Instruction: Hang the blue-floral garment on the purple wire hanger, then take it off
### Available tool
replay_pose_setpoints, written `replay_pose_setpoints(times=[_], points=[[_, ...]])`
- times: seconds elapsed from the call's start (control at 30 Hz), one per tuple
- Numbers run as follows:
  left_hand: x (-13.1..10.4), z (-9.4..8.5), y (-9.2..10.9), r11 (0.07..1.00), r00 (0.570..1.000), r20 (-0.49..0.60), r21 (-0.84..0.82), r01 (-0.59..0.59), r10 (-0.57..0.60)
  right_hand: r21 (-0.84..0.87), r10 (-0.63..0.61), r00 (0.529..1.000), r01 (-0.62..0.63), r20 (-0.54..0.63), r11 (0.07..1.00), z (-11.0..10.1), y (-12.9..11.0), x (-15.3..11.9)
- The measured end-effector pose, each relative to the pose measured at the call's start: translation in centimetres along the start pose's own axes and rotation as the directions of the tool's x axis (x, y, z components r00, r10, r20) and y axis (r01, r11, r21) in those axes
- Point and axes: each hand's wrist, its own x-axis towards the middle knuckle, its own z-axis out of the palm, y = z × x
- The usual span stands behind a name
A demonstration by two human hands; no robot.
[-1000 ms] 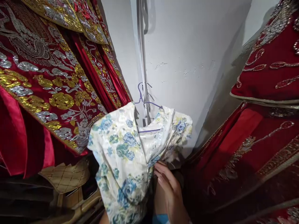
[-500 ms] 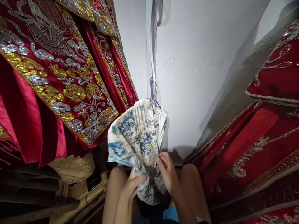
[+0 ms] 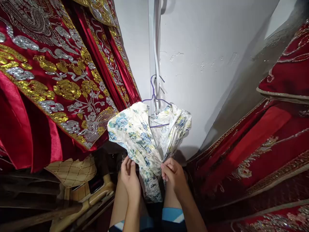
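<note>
"what are the hands doing?"

"the right hand [image 3: 174,173] has thumb and fingers pinched together on the front edge of a floral garment [image 3: 145,141]. the left hand [image 3: 131,180] is half curled, thumb apart from fingers, at the garment's side; whether it has hold of cloth, i cannot tell."

"where is the garment?"

"on a purple hanger [image 3: 154,94], its lower part between the person's legs [image 3: 172,195], with red embroidered clothing [image 3: 69,88] to the left and a pale wall [image 3: 193,83] behind."

"how might it handle?"

"probably light, soft and easily crumpled; the front edges or shoulders look best to grasp."
</note>
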Motion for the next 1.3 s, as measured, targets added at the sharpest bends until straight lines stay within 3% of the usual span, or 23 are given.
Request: replay_pose_setpoints(times=[0.03, 0.1, 0.17, 0.23, 0.33, 0.47, 0.6, 0.77, 0.87, 0.93, 1.0, 1.07, 1.2, 1.23, 1.3], points=[[-0.5, -0.1, -0.1, 0.984, 0.988, -0.016, 0.1, -0.151, 0.153, 0.022, 0.015, 1.0, -0.015, -0.007, 1.0, 0.1, 0.1, -0.1], [-1.7, -0.1, 0.1, 0.897, 0.928, 0.129, 0.24, -0.372, 0.35, 0.053, 0.043, 0.999, -0.044, 0.017, 0.998, 0.7, 0.1, -0.2], [-2.9, 0.1, 0.3, 0.85, 0.861, 0.346, 0.245, -0.466, 0.373, 0.077, 0.056, 0.996, -0.061, 0.065, 0.995, 1.3, 0.0, -0.2], [-3.8, 0.4, 0.4, 0.874, 0.826, 0.47, 0.2, -0.442, 0.31, 0.085, 0.073, 0.99, -0.083, 0.116, 0.993, 1.7, -0.2, -0.1], [-4.4, 0.9, 0.3, 0.923, 0.826, 0.517, 0.157, -0.351, 0.226, 0.033, 0.117, 0.979, -0.125, 0.168, 0.992, 1.6, -0.8, 0.2], [-4.5, 1.6, 0.3, 0.921, 0.797, 0.568, 0.162, -0.353, 0.205, 0.037, 0.123, 0.981, -0.13, 0.15, 0.991, 0.5, -2.4, 1.7], [-4.2, 2.1, -0.3, 0.892, 0.768, 0.601, 0.193, -0.409, 0.222, 0.143, 0.083, 0.993, -0.095, 0.087, 0.985, 0.3, -6.7, 6.0], [-2.7, 2.1, -2.4, 0.866, 0.763, 0.606, 0.234, -0.441, 0.224, 0.186, -0.059, 0.984, 0.027, 0.169, 0.982, 2.1, -13.6, 12.1], [-2.0, 2.1, -3.1, 0.877, 0.753, 0.634, 0.247, -0.413, 0.176, 0.209, -0.146, 0.977, 0.112, 0.155, 0.971, 3.1, -15.4, 13.4], [-1.5, 2.2, -2.8, 0.886, 0.721, 0.677, 0.235, -0.4, 0.146, 0.201, -0.182, 0.973, 0.151, 0.142, 0.968, 3.2, -15.3, 13.2], [-0.5, 2.7, -1.2, 0.887, 0.665, 0.734, 0.207, -0.412, 0.137, 0.188, -0.202, 0.97, 0.176, 0.132, 0.966, 3.2, -14.5, 12.6], [1.2, 3.6, 1.5, 0.872, 0.614, 0.765, 0.153, -0.464, 0.193, 0.168, -0.227, 0.967, 0.206, 0.114, 0.964, 3.0, -13.7, 11.9], [5.8, 6.9, 9.1, 0.727, 0.633, 0.546, 0.062, -0.684, 0.549, 0.107, -0.3, 0.945, 0.287, 0.128, 0.952, 2.8, -13.3, 10.7], [6.9, 7.8, 10.9, 0.682, 0.612, 0.505, 0.063, -0.729, 0.608, 0.099, -0.314, 0.94, 0.302, 0.136, 0.948, 2.8, -13.5, 10.5], [8.6, 9.8, 13.8, 0.598, 0.519, 0.558, 0.051, -0.8, 0.647, 0.107, -0.329, 0.932, 0.316, 0.149, 0.943, 2.7, -14.0, 10.1]])
